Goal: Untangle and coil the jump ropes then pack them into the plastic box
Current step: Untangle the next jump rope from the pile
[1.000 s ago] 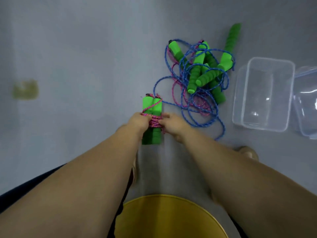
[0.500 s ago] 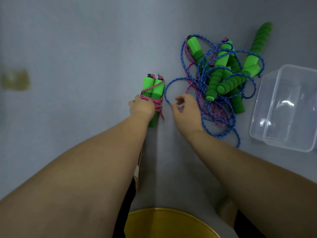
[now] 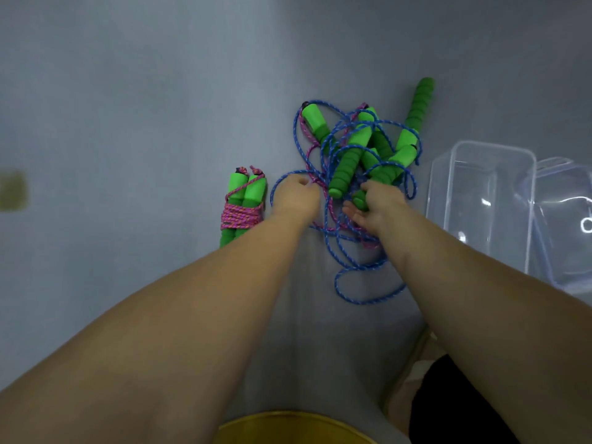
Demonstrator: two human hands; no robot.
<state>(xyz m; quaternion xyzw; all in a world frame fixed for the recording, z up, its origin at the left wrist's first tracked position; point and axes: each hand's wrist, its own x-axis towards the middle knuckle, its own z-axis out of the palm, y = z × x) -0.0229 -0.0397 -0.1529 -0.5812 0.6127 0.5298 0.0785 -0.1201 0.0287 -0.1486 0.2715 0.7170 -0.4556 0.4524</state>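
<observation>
- Tangled pile (image 3: pixel 349 155): blue and pink cords looped around several green foam handles, lying on the grey floor (image 3: pixel 128 107).
- Left hand (image 3: pixel 296 197): at the near-left edge of the pile, back toward the camera, fingers curled down onto the blue and pink cords. The fingertips are hidden, so whether they pinch a cord cannot be determined.
- Right hand (image 3: pixel 374 203): at the near edge of the pile, thumb over the end of one foam handle (image 3: pixel 359 197), holding it; lower fingers loosely extended.
- Coiled pink rope (image 3: pixel 242 205): two handles side by side, bound with cord, left of the pile, apart from it.
- Plastic box (image 3: pixel 448 200): clear, right of the pile, holding no rope.
</observation>
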